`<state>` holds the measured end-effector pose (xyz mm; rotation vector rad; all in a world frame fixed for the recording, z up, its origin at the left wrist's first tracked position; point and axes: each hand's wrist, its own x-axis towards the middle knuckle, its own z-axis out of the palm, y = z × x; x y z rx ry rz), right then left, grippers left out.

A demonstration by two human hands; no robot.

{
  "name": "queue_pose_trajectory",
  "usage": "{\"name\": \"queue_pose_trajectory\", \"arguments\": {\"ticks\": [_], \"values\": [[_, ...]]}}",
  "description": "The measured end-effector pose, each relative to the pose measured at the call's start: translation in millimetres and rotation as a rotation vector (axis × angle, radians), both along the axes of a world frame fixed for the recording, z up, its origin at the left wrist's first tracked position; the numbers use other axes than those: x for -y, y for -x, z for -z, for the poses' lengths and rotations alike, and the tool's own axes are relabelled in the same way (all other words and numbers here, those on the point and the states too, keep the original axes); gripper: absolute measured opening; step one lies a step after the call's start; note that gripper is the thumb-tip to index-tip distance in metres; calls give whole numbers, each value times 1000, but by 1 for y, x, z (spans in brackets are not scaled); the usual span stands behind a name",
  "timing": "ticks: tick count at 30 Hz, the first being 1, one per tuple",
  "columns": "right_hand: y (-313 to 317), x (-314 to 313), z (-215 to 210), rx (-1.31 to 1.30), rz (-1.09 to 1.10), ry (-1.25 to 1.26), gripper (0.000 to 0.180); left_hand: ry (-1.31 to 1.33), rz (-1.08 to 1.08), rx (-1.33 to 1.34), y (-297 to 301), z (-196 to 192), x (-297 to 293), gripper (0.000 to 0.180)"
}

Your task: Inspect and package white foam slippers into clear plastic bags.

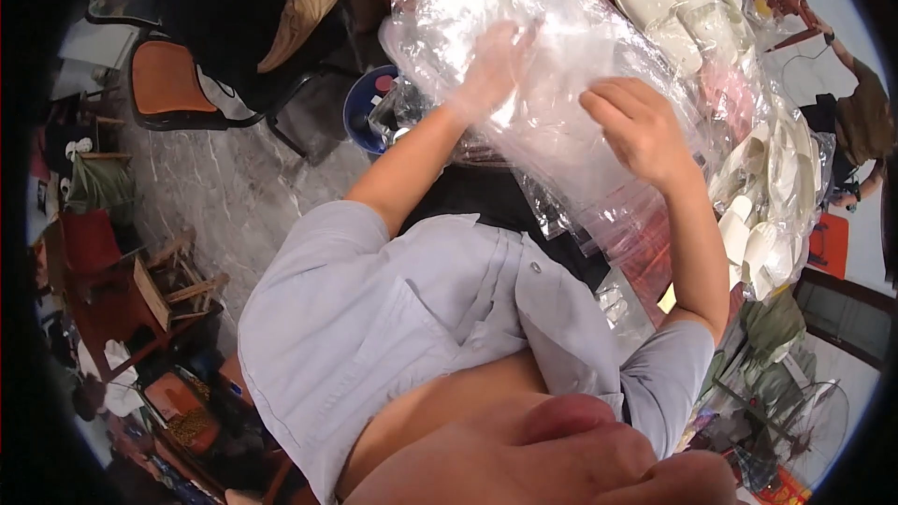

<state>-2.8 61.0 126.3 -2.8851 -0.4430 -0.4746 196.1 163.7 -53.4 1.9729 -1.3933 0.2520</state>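
A large pile of clear plastic bags [599,201] covers the table in front of me, glossy and crumpled. My left hand [496,61] is among the bags, seen hazily through film, with its fingers stretched out and apart. Farther right, my right hand [641,126] is curled, thumb and fingertips together at the edge of a clear plastic bag. Glare on the film hides the exact grip. Cream-coloured slippers [655,0] wrapped in clear plastic lie beyond my hands, and more wrapped slippers [762,178] are heaped along the right side.
Left of the table stands a blue bin [360,110] with things in it. Near it is a chair with an orange seat [166,79], with a person [224,0] beside it. Another person [862,122] is at the far right. Wooden furniture [173,290] stands on the left.
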Motion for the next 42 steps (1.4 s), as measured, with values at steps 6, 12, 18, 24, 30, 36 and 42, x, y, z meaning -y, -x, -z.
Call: {"name": "queue_pose_trajectory", "arguments": {"ticks": [6, 12, 18, 24, 30, 36, 42], "values": [[54, 49, 37, -646, 738, -158, 30, -70, 16, -142, -8, 9, 8, 86], [69, 52, 57, -815, 904, 80, 31, -73, -29, -91, -6, 9, 10, 88], [17, 33, 47, -575, 758, 325, 23, 6, 25, -160, -16, 11, 15, 79], [-4, 112, 191, -321, 820, -791, 53, 139, 3, -234, -7, 18, 20, 48], [-34, 85, 157, -479, 877, -1345, 40, -195, -62, -94, 6, 6, 26, 65], [-56, 74, 167, -420, 476, -1353, 42, 31, -11, -116, -9, 14, 20, 66], [-44, 75, 121, -472, 741, -1259, 66, -30, 43, -130, -20, -11, 21, 65]]}}
